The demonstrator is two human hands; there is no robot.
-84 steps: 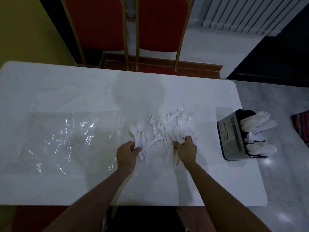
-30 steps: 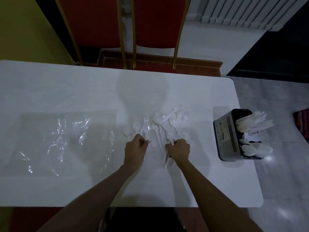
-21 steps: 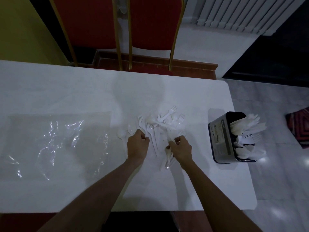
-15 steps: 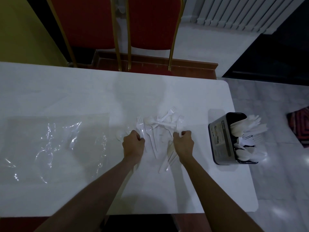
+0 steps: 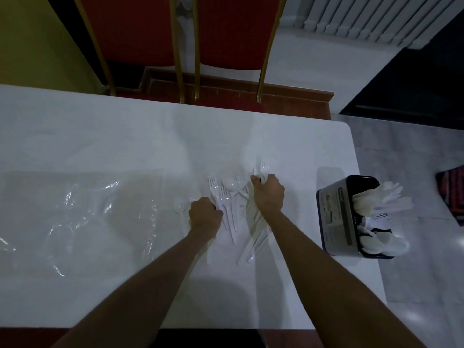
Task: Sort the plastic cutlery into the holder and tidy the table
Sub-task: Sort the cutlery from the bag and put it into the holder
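Left hand (image 5: 204, 217) and right hand (image 5: 268, 194) each grip forks (image 5: 225, 197) on the white table (image 5: 125, 136); red chairs (image 5: 140, 28) stand behind.

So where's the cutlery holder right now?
In the head view, the holder stands at the right edge of the table, to the right of the person's right hand and the loose cutlery pile.
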